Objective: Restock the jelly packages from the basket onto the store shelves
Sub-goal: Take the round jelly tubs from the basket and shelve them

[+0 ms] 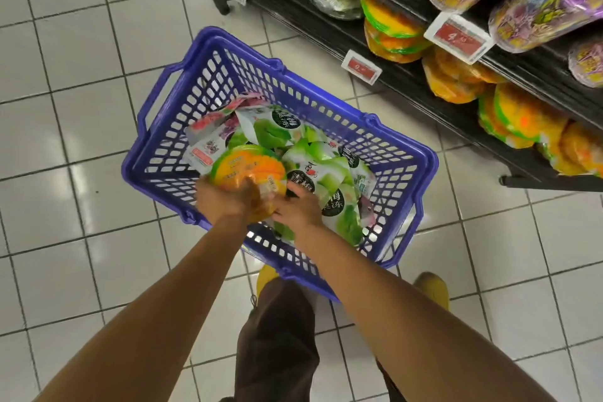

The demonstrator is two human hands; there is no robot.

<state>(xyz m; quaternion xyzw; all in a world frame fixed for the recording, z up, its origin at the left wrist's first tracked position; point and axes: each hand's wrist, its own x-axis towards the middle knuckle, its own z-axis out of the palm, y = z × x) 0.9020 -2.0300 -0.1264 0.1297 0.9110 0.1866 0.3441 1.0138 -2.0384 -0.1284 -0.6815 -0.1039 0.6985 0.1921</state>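
Both hands are reaching into the blue basket (169,127) standing on the tiled floor (81,108) beside the shelves (326,19). The left hand (225,197) is gripping an orange jelly package (244,166) lying atop green jelly packages (329,173). The right hand (298,207) is touching that package's side; I cannot tell whether it is gripping.

You held a round orange-and-green plastic jelly package (246,168) inside the blue slotted plastic basket (129,166) on the white tiled floor (81,108). Your left hand (225,197) gripped its near edge. Your right hand (298,207) touched it alongside, fingers blurred. Green-printed jelly pouches (329,179) lay beneath. Similar orange packages (394,29) sat on the black store shelves (293,10).
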